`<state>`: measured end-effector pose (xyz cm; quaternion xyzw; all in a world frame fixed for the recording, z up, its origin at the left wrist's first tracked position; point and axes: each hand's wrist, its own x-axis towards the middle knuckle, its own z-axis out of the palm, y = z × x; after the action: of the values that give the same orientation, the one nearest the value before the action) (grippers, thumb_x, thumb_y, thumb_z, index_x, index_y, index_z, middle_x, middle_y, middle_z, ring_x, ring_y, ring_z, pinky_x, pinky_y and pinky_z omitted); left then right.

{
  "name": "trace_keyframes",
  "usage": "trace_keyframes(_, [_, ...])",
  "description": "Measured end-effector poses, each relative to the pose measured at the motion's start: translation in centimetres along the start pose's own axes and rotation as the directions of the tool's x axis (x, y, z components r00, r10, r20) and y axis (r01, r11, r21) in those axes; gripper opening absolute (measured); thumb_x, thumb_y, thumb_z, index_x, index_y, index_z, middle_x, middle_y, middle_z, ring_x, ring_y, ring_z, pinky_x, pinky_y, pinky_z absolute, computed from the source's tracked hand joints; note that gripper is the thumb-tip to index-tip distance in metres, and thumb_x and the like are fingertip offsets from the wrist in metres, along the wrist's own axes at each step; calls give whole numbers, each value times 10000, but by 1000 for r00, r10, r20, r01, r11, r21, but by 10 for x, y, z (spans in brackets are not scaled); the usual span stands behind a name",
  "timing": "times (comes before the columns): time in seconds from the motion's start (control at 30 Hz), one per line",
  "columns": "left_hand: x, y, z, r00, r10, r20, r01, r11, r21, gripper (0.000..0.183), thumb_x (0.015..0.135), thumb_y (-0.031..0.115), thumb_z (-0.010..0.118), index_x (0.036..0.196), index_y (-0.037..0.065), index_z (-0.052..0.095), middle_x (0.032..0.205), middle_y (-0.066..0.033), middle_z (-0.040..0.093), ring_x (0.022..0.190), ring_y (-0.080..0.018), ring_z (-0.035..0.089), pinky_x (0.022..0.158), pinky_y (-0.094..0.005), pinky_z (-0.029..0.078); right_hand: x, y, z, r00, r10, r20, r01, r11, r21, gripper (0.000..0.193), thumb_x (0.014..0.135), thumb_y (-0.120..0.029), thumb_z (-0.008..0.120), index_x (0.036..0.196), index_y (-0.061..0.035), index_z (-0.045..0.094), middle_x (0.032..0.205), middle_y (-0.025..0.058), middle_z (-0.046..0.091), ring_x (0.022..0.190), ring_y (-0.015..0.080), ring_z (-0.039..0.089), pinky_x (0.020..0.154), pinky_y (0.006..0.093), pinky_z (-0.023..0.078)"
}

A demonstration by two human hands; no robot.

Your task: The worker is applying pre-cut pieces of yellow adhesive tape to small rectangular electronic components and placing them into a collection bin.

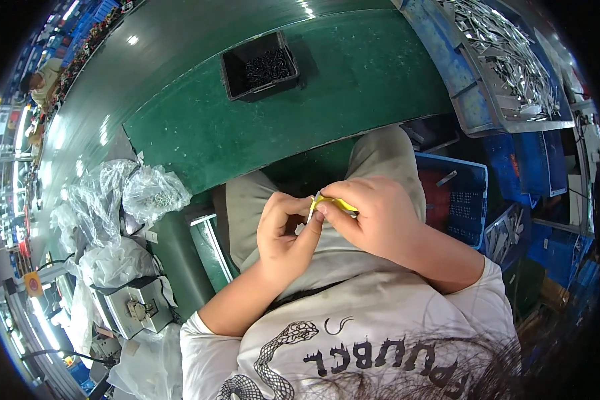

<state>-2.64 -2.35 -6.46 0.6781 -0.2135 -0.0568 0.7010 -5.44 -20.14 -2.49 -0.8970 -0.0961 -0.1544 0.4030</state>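
Above my lap my two hands meet, fingertips nearly touching. My left hand (283, 230) is closed in a pinch on a thin, pale, metal-looking strip (311, 213). My right hand (377, 217) grips a slim bright yellow piece (341, 203), whose exact kind the fingers hide. Its left end lies against the strip between my fingertips. On the green table in front of me stands a black bin (290, 83) with many small black parts (268, 67) inside, apart from both hands.
A blue crate (477, 100) heaped with thin metal strips (523, 70) stands at the far right. Below it sits a blue basket (470, 200). Clear plastic bags (155, 193) and a metal box-like device (140, 308) are at left. Farther off is a person (45, 81).
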Motion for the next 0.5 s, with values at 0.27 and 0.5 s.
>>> trace_keyframes(0.27, [-1,1,0,1000,-5,0,5,999,47,182,821,-95,727,957,-1,651,920,-54,551,711,-97,530,579,-224,411,-2,5,-5,999,23,31,-23,1000,-8,178,825,-206,762,881,-56,687,763,94,697,634,286,660,564,372,494])
trace_keyframes(0.5, [-2,3,1,999,-38,3,38,999,-19,164,826,-78,732,951,-5,656,905,-49,555,703,-87,516,568,-218,401,-3,7,-13,998,46,38,-43,996,-76,170,825,-225,746,842,-63,697,723,73,676,625,265,641,584,375,444])
